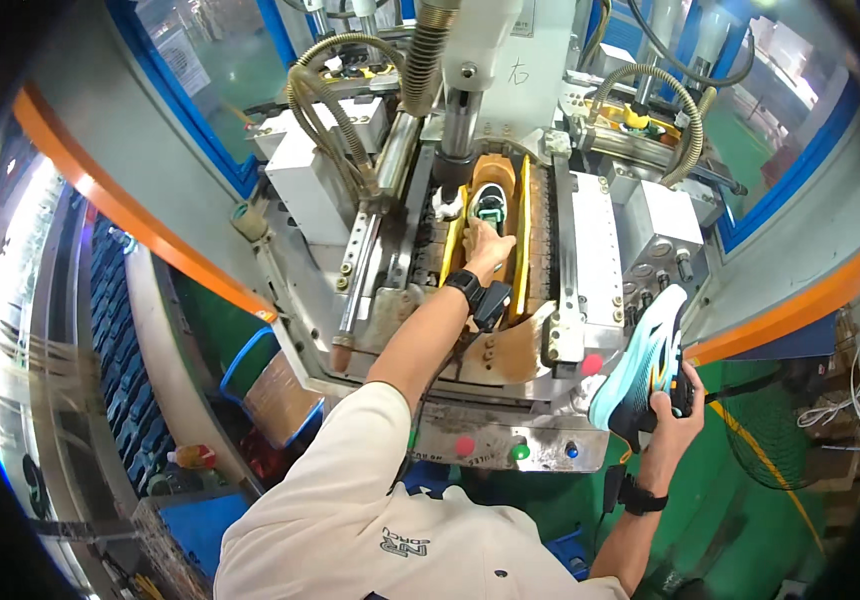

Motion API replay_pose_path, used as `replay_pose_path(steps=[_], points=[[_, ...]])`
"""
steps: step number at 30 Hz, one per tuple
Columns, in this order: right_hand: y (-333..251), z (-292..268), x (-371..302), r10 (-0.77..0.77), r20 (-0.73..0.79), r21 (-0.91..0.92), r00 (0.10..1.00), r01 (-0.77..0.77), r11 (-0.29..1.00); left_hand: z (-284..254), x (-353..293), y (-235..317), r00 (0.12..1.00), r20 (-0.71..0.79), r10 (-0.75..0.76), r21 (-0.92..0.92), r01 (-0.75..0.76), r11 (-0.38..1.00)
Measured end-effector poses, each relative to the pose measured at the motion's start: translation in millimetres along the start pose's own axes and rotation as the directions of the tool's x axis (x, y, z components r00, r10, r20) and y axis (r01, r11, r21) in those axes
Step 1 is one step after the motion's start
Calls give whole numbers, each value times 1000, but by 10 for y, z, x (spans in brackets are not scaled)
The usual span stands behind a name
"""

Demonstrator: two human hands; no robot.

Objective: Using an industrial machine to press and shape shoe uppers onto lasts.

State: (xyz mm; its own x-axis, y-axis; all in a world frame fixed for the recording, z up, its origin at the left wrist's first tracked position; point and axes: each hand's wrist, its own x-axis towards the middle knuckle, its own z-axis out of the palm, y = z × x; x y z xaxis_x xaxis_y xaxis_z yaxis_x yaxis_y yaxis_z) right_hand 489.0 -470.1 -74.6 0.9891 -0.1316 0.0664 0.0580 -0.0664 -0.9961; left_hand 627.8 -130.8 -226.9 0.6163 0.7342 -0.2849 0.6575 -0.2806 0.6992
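Shoe (pixel 490 203) is sitting in the machine (pixel 595 255), touching the left hand (pixel 488 250), grip unclear; the curled right hand (pixel 672 422) is holding a second shoe (pixel 643 365). Swapping seems underway, next needing careful lifting.

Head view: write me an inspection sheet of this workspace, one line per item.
Surface: machine front panel carries dark smudges; red, green and blue buttons line it.
Work pieces: one shoe sits between yellow strips in the machine; a light-blue-and-black shoe is held outside it.
Clutter: bottle at the lower left.
Hands: left hand at the shoe in the machine, its grip unclear; right hand grasps the light-blue-and-black shoe.
Cables: ribbed hose arches over the machine's right side; white cable lies coiled at far right.
Surroundings: green floor with a yellow line.
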Motion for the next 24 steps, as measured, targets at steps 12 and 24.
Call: replay_pose_path(steps=[12,24], points=[[-230,1801,1636,-7,471,-607,882,330,723,-1561,-1171,-884,815,550,184,-804,456,382],[1142,4017,1044,-90,453,-784,887,445,434,-3421,-3801,-2551,944,85,-319,-933,187,307]])
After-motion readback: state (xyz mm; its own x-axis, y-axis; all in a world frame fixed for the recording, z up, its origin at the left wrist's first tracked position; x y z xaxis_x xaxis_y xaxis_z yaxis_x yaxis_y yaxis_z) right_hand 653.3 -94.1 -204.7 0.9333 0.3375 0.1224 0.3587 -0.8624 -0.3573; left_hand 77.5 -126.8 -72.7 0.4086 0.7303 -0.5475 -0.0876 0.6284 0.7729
